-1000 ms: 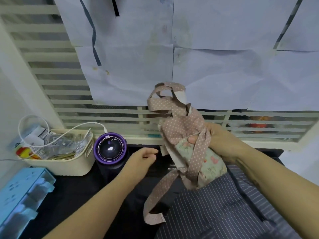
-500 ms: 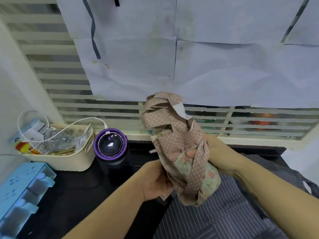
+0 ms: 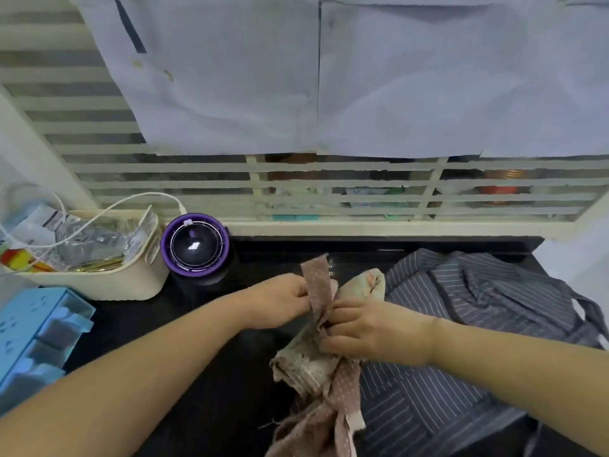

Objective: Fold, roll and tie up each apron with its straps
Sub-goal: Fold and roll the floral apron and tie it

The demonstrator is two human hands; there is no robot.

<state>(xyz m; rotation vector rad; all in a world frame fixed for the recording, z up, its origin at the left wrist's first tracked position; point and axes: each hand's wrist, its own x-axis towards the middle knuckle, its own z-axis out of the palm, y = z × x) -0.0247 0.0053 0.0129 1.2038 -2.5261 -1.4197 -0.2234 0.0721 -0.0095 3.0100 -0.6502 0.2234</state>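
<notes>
Both forearms are reaching in from below and meeting mid-frame. Left hand: fingers curling, pinching the dotted strap, whose end is standing upward. Right hand: knuckles up, fingers gripping the rolled floral apron at its middle. The roll is lying diagonally on the dark surface, touching the striped apron.

Light soft, even, moderately bright; paper sheets on window glow pale blue, lit from behind. Black table top very dark, detail lost. Small white glare on dome of purple-rimmed device. Window slats bend at left edge, wide-angle lens. Left hand, right hand, strap, rolled apron slightly soft, mild blur
</notes>
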